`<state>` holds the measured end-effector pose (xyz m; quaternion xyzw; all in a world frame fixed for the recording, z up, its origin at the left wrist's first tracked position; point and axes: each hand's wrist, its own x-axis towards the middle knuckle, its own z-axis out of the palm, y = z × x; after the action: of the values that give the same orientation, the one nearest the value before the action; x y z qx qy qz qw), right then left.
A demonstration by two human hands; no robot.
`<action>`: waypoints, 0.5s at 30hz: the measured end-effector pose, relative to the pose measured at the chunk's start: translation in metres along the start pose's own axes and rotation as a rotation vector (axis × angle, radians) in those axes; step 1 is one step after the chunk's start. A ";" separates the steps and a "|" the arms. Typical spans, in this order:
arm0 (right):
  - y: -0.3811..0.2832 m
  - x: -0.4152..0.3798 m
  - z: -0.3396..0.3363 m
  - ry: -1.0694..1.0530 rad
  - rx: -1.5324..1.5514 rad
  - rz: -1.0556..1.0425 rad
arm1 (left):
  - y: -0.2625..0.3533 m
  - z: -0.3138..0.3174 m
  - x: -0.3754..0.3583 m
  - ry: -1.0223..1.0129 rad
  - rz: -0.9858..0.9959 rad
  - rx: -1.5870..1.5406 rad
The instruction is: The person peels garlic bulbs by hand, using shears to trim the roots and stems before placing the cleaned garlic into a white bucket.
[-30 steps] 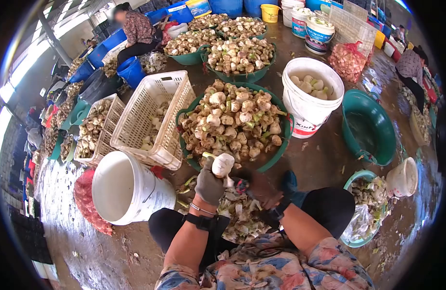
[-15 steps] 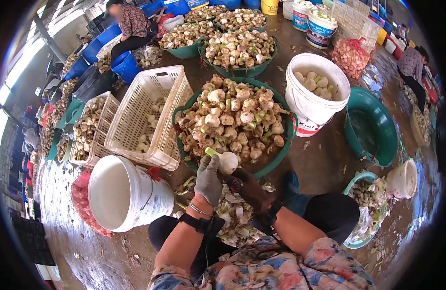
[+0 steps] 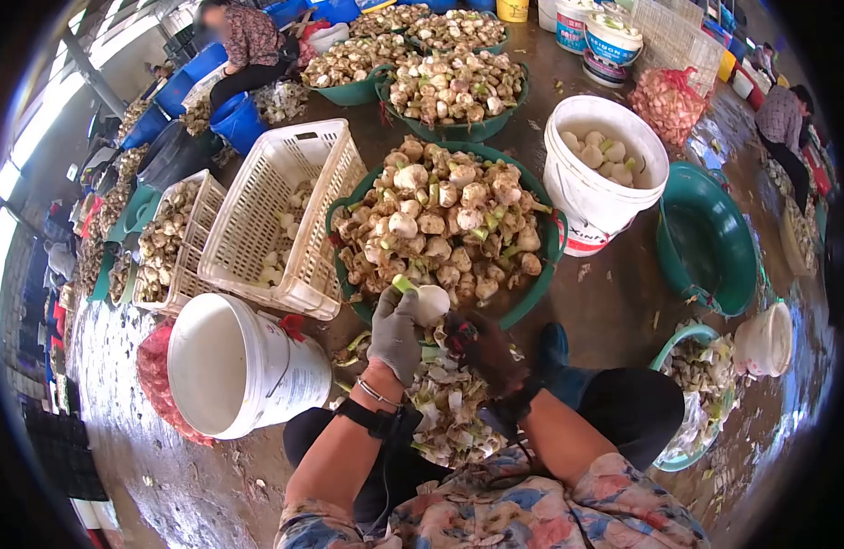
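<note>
My left hand [image 3: 397,336], in a grey glove, is closed on a white garlic bulb [image 3: 431,305] with a short green stem pointing up and left. Just right of the bulb, my right hand [image 3: 486,352] wears a dark glove, its fingers curled around a small red-and-black object [image 3: 460,335] whose kind I cannot make out. Both hands are at the near rim of a green tub [image 3: 532,297] heaped with unpeeled garlic bulbs [image 3: 435,215]. Below them, garlic peelings [image 3: 449,412] lie on the floor between my knees.
A white bucket [image 3: 207,366] and a cream crate [image 3: 248,210] holding some peeled bulbs stand left. Right are a bucket [image 3: 605,206] of peeled garlic, a green basin [image 3: 710,238] and a tub of peelings [image 3: 701,375]. Another person [image 3: 243,46] sits at the back left.
My right hand has shifted slightly right. The garlic bulb in my left hand has turned a little and sits slightly higher.
</note>
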<state>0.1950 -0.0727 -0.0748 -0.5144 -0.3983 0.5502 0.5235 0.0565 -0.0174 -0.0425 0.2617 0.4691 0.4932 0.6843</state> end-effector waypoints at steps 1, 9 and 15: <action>-0.007 0.001 0.007 0.007 0.000 0.005 | -0.003 0.003 -0.001 -0.030 0.024 0.078; 0.011 0.016 0.027 0.153 -0.040 0.017 | -0.008 0.003 0.007 0.049 0.122 0.074; 0.031 0.010 0.011 -0.003 -0.178 -0.011 | -0.005 -0.009 0.013 0.032 -0.027 -0.188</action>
<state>0.1795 -0.0657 -0.1047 -0.5556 -0.4493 0.5105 0.4783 0.0521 -0.0081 -0.0558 0.1821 0.4351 0.5300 0.7047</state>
